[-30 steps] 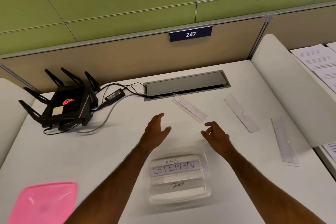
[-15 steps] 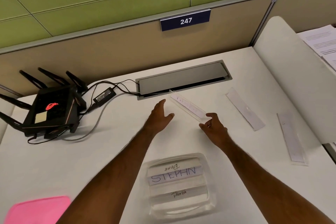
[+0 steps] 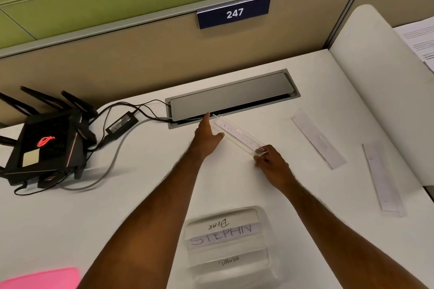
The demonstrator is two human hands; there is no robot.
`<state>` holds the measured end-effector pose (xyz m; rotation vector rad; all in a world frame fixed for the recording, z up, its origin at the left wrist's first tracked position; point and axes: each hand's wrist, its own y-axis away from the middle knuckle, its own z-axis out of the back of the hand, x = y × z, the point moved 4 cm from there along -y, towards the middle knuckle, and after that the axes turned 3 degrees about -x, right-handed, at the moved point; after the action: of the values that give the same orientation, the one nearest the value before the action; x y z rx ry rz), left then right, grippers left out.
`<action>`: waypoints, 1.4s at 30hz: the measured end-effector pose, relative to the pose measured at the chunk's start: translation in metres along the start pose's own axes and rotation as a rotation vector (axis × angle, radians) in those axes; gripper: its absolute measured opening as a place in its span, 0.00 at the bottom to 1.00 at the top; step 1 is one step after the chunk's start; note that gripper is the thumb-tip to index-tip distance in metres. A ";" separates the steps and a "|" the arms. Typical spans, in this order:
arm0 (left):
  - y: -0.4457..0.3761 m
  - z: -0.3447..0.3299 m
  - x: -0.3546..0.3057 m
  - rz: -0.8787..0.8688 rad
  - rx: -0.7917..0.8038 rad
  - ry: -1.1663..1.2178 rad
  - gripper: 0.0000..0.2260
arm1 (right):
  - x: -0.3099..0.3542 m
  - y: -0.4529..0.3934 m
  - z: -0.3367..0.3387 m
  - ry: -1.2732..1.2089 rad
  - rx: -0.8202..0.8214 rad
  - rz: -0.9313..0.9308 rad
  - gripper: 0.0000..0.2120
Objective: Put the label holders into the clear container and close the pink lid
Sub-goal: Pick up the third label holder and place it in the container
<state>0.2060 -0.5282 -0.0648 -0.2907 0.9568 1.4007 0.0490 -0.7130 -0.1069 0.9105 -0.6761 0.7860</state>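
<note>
A clear container (image 3: pixel 229 272) sits open near the front of the white desk, with several name label holders inside. The pink lid (image 3: pixel 42 279) lies at the front left corner. A label holder (image 3: pixel 237 135) lies slantwise in front of the cable hatch. My right hand (image 3: pixel 270 162) pinches its near end. My left hand (image 3: pixel 207 135) lies flat with fingers apart, touching its far end. Two more label holders lie to the right, one (image 3: pixel 318 139) in the middle right and one (image 3: pixel 381 177) by the desk's right side.
A black router (image 3: pixel 44 145) with antennas, a power brick (image 3: pixel 122 122) and cables take up the left back. A grey cable hatch (image 3: pixel 232 97) is set into the desk. A white curved divider (image 3: pixel 385 82) stands at the right, with papers (image 3: pixel 420 40) beyond it.
Both hands have reached forward from above the container to the slanted label holder. The right hand has closed its fingers on the near end; the left hand has come against the far end.
</note>
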 end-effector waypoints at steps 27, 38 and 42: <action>0.100 0.044 0.026 -0.180 -0.102 -0.049 0.36 | 0.044 0.060 0.029 -0.129 -0.027 0.222 0.14; 0.161 0.073 0.026 -0.320 -0.254 -0.192 0.34 | 0.070 0.110 0.042 -0.365 0.101 0.182 0.15; 0.178 0.077 0.026 -0.336 -0.279 -0.265 0.35 | 0.072 0.124 0.042 -0.511 0.175 0.135 0.15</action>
<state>0.0703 -0.4202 0.0269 -0.4405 0.4685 1.2217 -0.0217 -0.6808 0.0211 1.2533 -1.1376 0.7436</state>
